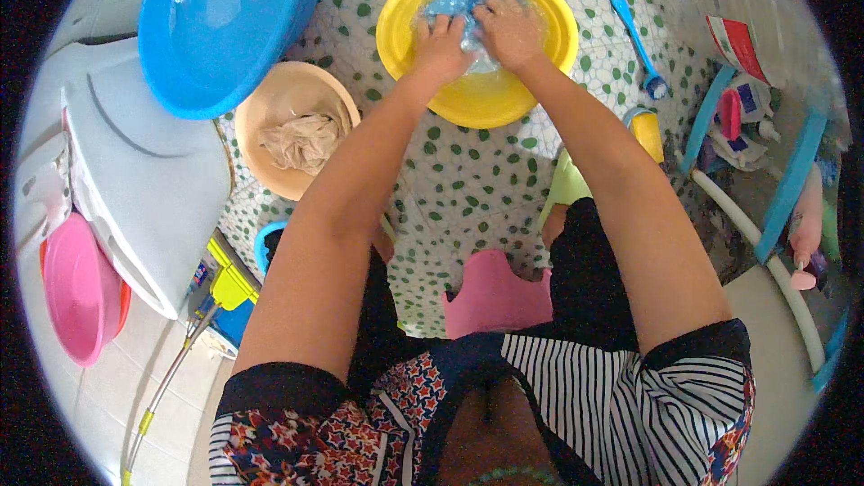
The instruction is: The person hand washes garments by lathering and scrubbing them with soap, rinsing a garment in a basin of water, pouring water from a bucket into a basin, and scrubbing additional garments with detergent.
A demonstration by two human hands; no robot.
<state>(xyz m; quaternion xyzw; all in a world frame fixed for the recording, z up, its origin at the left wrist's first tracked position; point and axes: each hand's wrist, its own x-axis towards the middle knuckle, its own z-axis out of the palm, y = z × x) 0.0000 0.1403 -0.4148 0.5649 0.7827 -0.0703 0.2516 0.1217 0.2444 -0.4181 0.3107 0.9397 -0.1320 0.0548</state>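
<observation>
A yellow plastic basin (472, 108) holds sudsy water and a wet blue cloth (447, 4). Both of my hands are down inside the basin, gripping the cloth. My left hand (442, 50) has its fingertips sunk in the fabric at the near left. Beside it, my right hand (511, 32) is curled over the cloth's right part. Splashing water and foam partly hide the fingertips and the shape of the cloth.
Left of the yellow basin stand a large blue tub (209, 34) and a peach basin (263, 175) with a beige cloth (307, 142). A blue-handled brush (634, 34) lies right. A pink stool (496, 297) is beneath me. A mop (233, 283) leans left; a blue-edged rack (786, 182) stands right.
</observation>
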